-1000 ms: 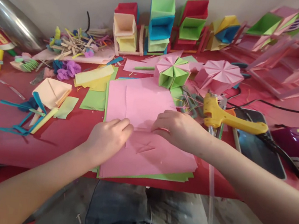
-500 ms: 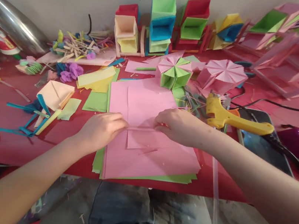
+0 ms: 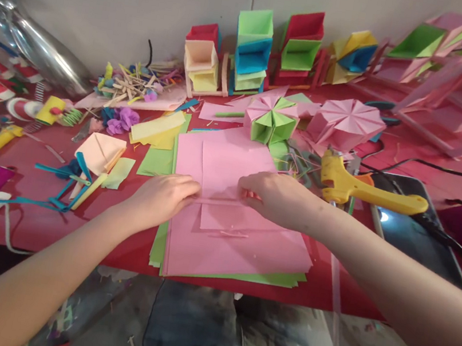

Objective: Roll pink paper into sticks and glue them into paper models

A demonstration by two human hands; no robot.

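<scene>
A narrow pink paper strip (image 3: 220, 202) stretches between my hands, low over a smaller pink sheet (image 3: 232, 164). My left hand (image 3: 169, 193) has its fingers closed around the strip's left end. At the other end, my right hand (image 3: 268, 196) pinches it between thumb and fingers. Whether the strip is folded or rolled is too fine to tell. Beneath lies a larger pink sheet (image 3: 239, 261) on a stack with green paper (image 3: 158, 246) showing at its edges. A thin pink scrap (image 3: 234, 233) rests just below the smaller sheet.
Behind the stack stand a pink-and-green folded paper piece (image 3: 271, 120), a pink one (image 3: 346, 124) and several coloured paper boxes (image 3: 252, 55). A yellow glue gun (image 3: 376, 192) is by my right forearm, beside a dark tablet (image 3: 416, 241). Blue paper strips (image 3: 66, 189) lie left.
The view has turned slightly left, so the scene sits a little further right and lower. Both hands keep the same grip on the strip.
</scene>
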